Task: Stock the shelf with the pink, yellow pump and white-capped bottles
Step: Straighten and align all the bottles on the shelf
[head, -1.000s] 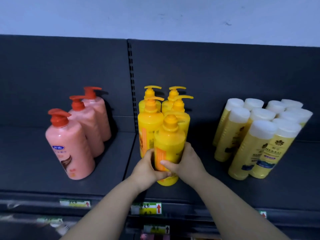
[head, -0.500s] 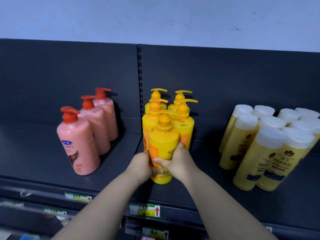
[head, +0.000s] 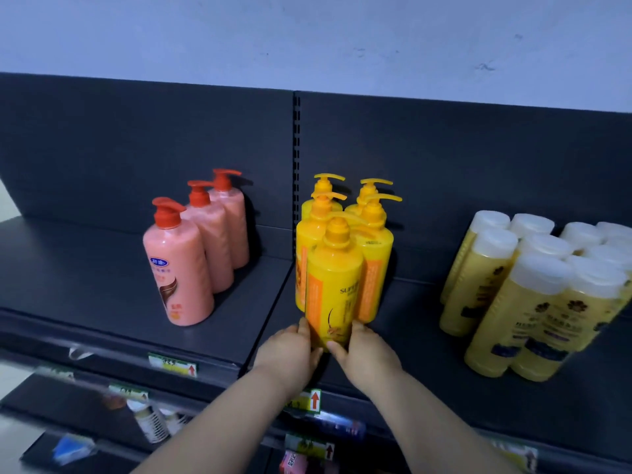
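gripping the base of a yellow plastic pump bottle with orange label (head: 333, 285) from both sides: left hand (head: 290, 350) against its lower left, right hand (head: 366, 350) against its lower right, fingers (head: 337, 347) curled round the front of the base. standing upright near the front edge of the dark metal shelf (head: 102, 289), just right of the slotted upright (head: 296, 159) in the back panel. touching or just ahead of four more yellow pump bottles (head: 371, 254) packed in two rows behind it. three pink bottles with red pump tops (head: 201, 248) lined front to back on the left section of the shelf, well apart from the yellow group. cluster of pale yellow bottles with white caps (head: 533, 285) toward the right edge, packed together, partly cut off by the frame. price tags with red arrows (head: 176, 366) along the front edge strip. blurred goods on the lower shelf (head: 150, 419), too unclear to name.
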`<state>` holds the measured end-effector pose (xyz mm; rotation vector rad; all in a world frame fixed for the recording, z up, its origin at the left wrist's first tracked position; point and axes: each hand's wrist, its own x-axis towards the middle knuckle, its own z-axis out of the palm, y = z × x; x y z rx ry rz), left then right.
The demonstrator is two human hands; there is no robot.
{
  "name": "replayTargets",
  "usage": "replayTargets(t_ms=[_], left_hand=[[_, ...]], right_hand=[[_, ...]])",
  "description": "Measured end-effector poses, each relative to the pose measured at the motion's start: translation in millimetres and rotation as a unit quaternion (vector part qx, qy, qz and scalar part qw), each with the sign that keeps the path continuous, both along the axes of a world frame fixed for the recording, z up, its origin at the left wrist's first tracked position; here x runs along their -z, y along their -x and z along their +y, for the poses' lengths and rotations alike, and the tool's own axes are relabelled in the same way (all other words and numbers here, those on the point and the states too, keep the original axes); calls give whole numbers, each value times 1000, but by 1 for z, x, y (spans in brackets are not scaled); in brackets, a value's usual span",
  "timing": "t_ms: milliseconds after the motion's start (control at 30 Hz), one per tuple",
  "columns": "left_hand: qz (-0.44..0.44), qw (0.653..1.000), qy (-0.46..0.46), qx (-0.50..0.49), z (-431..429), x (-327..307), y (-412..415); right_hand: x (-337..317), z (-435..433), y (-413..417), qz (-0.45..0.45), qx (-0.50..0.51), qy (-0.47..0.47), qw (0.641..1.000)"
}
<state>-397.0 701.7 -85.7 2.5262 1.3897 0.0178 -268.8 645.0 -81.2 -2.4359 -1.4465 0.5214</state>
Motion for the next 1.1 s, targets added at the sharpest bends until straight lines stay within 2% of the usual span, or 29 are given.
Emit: replayTargets(t_ms=[100, 233, 400, 700, 1000, 1100], left_hand=[[24, 996, -79, 31, -10, 2, 6], [27, 987, -127, 96, -20, 2, 15], [18, 978, -117, 173, -40, 2, 29], [-25, 964, -112, 242, -65, 5, 49], [-32, 955, -137, 261, -92, -19, -8], [-43, 955, -143, 257, -105, -25, -39]], right_hand=[[10, -19, 0, -36, -51, 4, 998], [3, -40, 7, -75, -83, 10, 994], [-3, -65, 20, -132, -66, 25, 989], [10, -107, 45, -155, 7, -8, 988], [-19, -146, -1, -162, 39, -52, 985], [-25, -162, -32, -183, 39, -41, 981]])
